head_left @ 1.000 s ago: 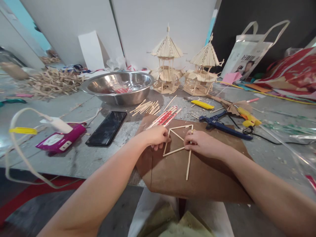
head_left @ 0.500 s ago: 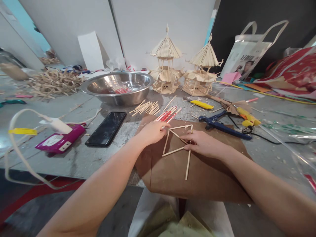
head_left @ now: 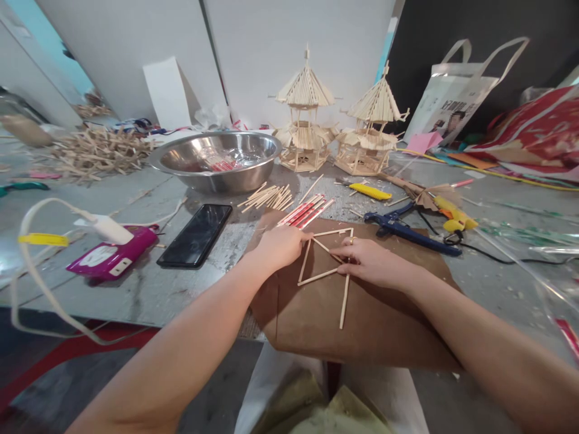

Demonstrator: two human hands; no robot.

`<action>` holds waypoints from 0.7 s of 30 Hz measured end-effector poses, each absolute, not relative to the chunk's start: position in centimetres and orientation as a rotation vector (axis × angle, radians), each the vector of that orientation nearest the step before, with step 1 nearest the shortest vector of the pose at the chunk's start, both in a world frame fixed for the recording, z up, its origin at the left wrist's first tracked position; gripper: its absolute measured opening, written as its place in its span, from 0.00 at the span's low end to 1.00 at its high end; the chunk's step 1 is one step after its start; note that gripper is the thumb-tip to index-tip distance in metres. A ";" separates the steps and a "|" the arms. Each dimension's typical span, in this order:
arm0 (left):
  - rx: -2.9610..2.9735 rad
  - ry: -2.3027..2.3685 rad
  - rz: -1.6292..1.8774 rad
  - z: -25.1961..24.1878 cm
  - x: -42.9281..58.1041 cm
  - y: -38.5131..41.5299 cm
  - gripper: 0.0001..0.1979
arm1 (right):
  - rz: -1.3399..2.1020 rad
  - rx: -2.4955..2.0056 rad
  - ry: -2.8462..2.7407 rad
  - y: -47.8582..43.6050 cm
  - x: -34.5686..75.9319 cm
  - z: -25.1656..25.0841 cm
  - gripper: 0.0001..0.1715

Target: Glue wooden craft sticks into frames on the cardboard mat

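Note:
A figure of thin wooden sticks point(head_left: 319, 276) lies on a brown sheet point(head_left: 312, 331). My left hand point(head_left: 283, 246) is closed at its upper left corner, a fingertip touching where sticks meet. My right hand point(head_left: 368, 259) pinches sticks at the right side of the figure, its fingertips round the joint. One stick point(head_left: 344, 301) extends down from under my right hand. Red-and-white wrapped sticks point(head_left: 307, 212) lie just above my left hand, and loose plain sticks point(head_left: 268, 198) are piled behind them.
A steel basin point(head_left: 217, 181) and two stick pagodas point(head_left: 305, 90) stand behind. A phone point(head_left: 195, 236) and purple power strip point(head_left: 113, 253) are at left. At right lie a yellow cutter point(head_left: 371, 191), blue tool point(head_left: 407, 234) and yellow glue gun point(head_left: 455, 217).
My left hand has turned slightly, and its fingertip has moved onto the upper left corner of the stick figure. My right hand has stayed in place.

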State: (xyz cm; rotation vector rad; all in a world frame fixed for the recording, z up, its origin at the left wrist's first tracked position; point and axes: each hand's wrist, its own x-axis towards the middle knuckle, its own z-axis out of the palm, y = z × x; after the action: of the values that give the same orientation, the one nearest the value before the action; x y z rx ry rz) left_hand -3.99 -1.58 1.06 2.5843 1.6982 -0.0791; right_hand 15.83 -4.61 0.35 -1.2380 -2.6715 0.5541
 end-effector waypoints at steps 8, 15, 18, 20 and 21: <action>2.508 1.631 0.034 1.1 -4.3 -1.2 0.19 | 0.553 -1.227 -2.675 -4.6 15.8 0.5 0.14; 2.401 1.448 -0.006 2.1 -4.8 -1.5 0.12 | 0.550 -1.207 -2.671 -4.7 15.8 0.5 0.13; 2.384 1.237 -0.096 2.8 -4.7 -1.9 0.13 | 0.533 -1.205 -2.672 -4.7 15.8 0.5 0.12; 2.360 1.163 -0.165 3.2 -4.6 -2.2 0.15 | 0.529 -1.216 -2.667 -4.6 15.8 0.4 0.11; 2.348 1.144 -0.202 3.3 -4.6 -2.3 0.15 | 0.528 -1.222 -2.664 -4.6 15.8 0.3 0.11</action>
State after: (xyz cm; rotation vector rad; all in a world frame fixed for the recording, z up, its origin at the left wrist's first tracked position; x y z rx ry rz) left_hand -4.63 -2.35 3.31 2.3482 1.1437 -0.2021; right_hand 15.78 -4.63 0.31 -1.2223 -2.6637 0.5285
